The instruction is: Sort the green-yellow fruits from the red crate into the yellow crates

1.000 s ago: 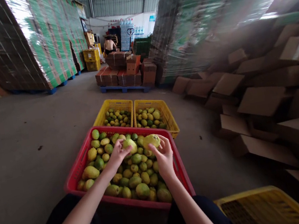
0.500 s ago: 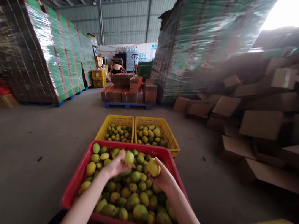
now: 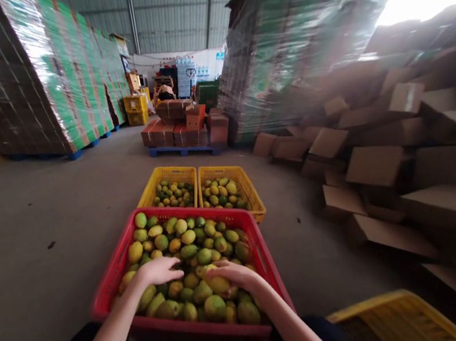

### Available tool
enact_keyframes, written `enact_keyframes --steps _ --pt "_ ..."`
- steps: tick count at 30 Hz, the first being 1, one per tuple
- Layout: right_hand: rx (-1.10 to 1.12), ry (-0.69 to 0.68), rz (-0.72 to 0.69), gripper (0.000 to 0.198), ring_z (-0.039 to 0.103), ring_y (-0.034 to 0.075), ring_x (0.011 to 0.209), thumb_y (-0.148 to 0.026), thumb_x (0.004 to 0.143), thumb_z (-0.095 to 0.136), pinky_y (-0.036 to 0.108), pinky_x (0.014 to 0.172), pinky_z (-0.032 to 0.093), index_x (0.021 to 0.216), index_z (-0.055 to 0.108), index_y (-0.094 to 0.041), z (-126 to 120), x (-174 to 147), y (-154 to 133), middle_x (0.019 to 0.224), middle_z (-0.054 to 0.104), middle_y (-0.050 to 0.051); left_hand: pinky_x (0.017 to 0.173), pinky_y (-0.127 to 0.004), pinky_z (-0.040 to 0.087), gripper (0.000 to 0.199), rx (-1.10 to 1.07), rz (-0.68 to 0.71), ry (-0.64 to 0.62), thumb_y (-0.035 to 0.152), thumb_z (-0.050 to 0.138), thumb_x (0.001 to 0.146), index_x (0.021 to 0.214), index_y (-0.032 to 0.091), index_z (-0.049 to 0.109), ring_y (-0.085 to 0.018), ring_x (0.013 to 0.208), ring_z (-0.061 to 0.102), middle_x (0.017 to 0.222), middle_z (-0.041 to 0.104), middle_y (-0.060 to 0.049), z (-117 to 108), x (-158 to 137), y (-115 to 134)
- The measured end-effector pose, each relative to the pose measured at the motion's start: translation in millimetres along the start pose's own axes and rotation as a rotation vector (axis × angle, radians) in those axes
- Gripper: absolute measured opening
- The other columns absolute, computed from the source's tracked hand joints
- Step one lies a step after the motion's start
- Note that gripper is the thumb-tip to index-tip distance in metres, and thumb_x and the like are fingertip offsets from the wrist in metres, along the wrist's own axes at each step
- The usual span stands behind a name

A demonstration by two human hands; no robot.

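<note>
A red crate (image 3: 272, 268) full of green and yellow lemons (image 3: 189, 251) stands right in front of me. Over its left half reaches my left hand (image 3: 161, 270), fingers stretched out and nothing visible in them, low above the fruit. My right hand (image 3: 236, 273) is on the right side of the crate, curled from above round a large yellow lemon (image 3: 218, 284). Its fingertips partly cover that lemon, just above the other fruit.
Two yellow crates (image 3: 255, 201) with lemons touch the red crate's far side. Another yellow crate (image 3: 392, 303) is at lower right. Cardboard boxes (image 3: 375, 165) lie heaped on the right. Wrapped stacks (image 3: 76, 74) and a blue pallet of boxes (image 3: 182, 149) stand beyond; a person (image 3: 164, 92) bends at the back.
My left hand has drawn back left and down, away from the lemon at its fingers. My right hand has lowered with the yellow lemon and turned palm down. The view has tilted downward.
</note>
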State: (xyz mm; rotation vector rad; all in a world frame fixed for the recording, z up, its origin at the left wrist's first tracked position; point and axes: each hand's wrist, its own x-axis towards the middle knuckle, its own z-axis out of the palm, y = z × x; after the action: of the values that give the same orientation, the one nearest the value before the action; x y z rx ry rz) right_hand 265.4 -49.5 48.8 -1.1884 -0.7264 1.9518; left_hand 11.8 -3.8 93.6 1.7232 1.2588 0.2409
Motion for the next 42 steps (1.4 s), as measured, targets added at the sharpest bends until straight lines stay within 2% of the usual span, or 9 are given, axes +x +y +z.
enact_keyframes --steps 3,8,11,19,24,28,34,38,42 --pt "-0.24 -0.024 0.197 0.022 0.057 0.017 0.034 -0.014 0.057 0.085 0.019 0.023 0.032 0.066 0.065 -0.015 0 0 -10 0.05 0.065 0.004 0.106 -0.041 0.037 0.043 0.062 0.027 0.074 0.048 0.072 0.069 0.104 0.024 0.073 -0.036 0.122 0.058 0.127 0.067 -0.013 -7 -9 -1" --pt "0.162 0.218 -0.342 0.022 0.07 0.019 0.07 -0.043 0.076 0.069 0.03 0.055 0.058 0.081 0.062 -0.023 -25 12 -79 0.08 0.071 0.004 0.109 -0.041 0.034 0.049 0.052 -0.018 0.108 0.052 0.074 0.065 0.104 0.022 0.071 -0.037 0.129 0.053 0.132 0.064 -0.015 -14 -11 -8" --pt "0.007 0.379 -0.433 0.029 0.07 0.021 0.083 -0.055 0.078 0.06 0.039 0.07 0.058 0.083 0.06 -0.026 -47 17 -96 0.091 0.069 0.005 0.109 -0.044 0.033 0.052 0.086 -0.068 0.111 0.051 0.074 0.063 0.103 0.019 0.07 -0.04 0.131 0.05 0.133 0.062 -0.019 -12 -7 -19" --pt "-0.739 0.501 -0.322 0.019 0.064 0.025 0.095 -0.022 0.063 0.077 0.037 0.082 0.051 0.075 0.064 -0.021 -56 48 -25 0.083 0.067 0.002 0.106 -0.047 0.034 0.04 0.177 -0.137 0.066 0.042 0.076 0.063 0.097 0.021 0.069 -0.042 0.126 0.053 0.119 0.069 -0.019 -3 3 -40" --pt "-1.073 0.403 -0.254 0.062 0.041 0.037 0.135 -0.002 0.056 0.079 0.047 0.107 0.036 0.114 0.063 -0.02 -28 78 12 0.135 0.055 0.015 0.108 -0.046 0.032 0.043 0.172 -0.137 0.074 0.04 0.079 0.063 0.099 0.019 0.07 -0.043 0.127 0.053 0.123 0.067 -0.02 6 5 -34" --pt "-1.196 0.366 -0.234 0.062 0.037 0.037 0.138 -0.007 0.063 0.079 0.052 0.112 0.028 0.12 0.06 -0.019 -11 98 24 0.141 0.049 0.018 0.107 -0.044 0.036 0.047 0.237 -0.119 0.104 0.041 0.076 0.069 0.11 0.019 0.069 -0.04 0.125 0.055 0.126 0.066 -0.019 5 3 -27" --pt "-1.077 0.48 -0.279 0.034 0.054 0.036 0.12 -0.019 0.064 0.078 0.048 0.104 0.04 0.095 0.064 -0.015 -6 101 13 0.114 0.066 0.017 0.101 -0.045 0.043 0.054 0.689 -0.151 -0.091 0.04 0.049 0.092 0.137 0.01 0.051 -0.036 0.124 0.057 0.137 0.057 -0.023 -10 -3 -7" --pt "-0.836 0.541 -0.319 0.033 0.066 0.028 0.091 -0.049 0.088 0.047 0.042 0.082 0.054 0.089 0.061 -0.019 -1 79 -12 0.085 0.069 0.008 0.096 -0.045 0.047 0.051 0.771 -0.154 -0.089 0.039 0.047 0.093 0.134 0.009 0.053 -0.037 0.118 0.061 0.132 0.06 -0.025 -8 -6 4" --pt "-0.255 0.405 -0.415 0.04 0.066 0.021 0.068 -0.054 0.089 0.035 0.032 0.056 0.055 0.085 0.059 -0.022 7 34 -43 0.071 0.067 0.003 0.095 -0.043 0.047 0.044 0.708 -0.133 -0.106 0.037 0.054 0.09 0.127 0.014 0.06 -0.035 0.115 0.063 0.126 0.065 -0.021 11 4 1"
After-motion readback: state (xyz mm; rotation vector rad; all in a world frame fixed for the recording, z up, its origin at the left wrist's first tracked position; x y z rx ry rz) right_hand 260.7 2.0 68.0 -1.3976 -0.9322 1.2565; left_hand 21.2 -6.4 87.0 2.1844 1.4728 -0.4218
